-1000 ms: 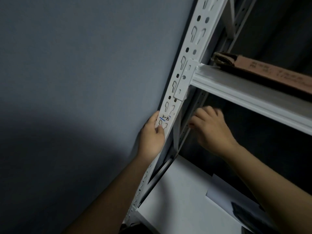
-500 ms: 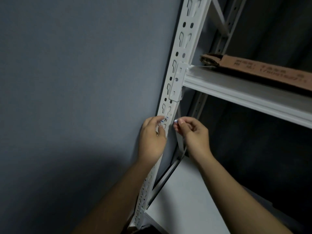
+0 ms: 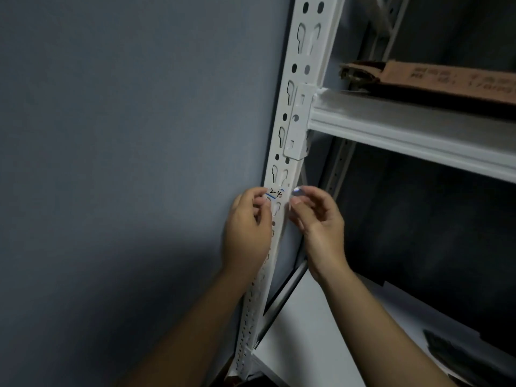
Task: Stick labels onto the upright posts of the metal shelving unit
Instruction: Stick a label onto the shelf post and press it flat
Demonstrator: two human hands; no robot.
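Wall [image 3: 125, 163], blue-grey and plain, fills the left half of the view, and the room is dim. Against it stands a white metal post [image 3: 305, 79], punched with keyhole slots and round holes, leaning across the middle of the view. A white beam [image 3: 418, 135] hooks into the post by a bracket and runs off to the right. On the shelf above it lies flat brown cardboard [image 3: 446, 79] with blurred print. A lower white shelf [image 3: 307, 344] shows at the bottom right, with something dark on it that I cannot make out.

My left hand [image 3: 245, 227] is curled around the wall side of the post, its thumb pressing the left edge of the label [image 3: 275, 194]. My right hand [image 3: 315, 216] has its thumb and forefinger pinched at the label's right edge, where a small pale tab shows; whether that is the label's corner or backing I cannot tell.

The label lies across the post's face just below the bracket, marked "2-4" in dark pen, with a blue line along the edge.

I judge it to be feather-light, thin and floppy, likely to curl, crease or stick to my fingers. It seems best held by the extreme edges only. The painted steel is stiff and smooth, but the slots beneath give the paper no backing, so it may dimple there under pressure.
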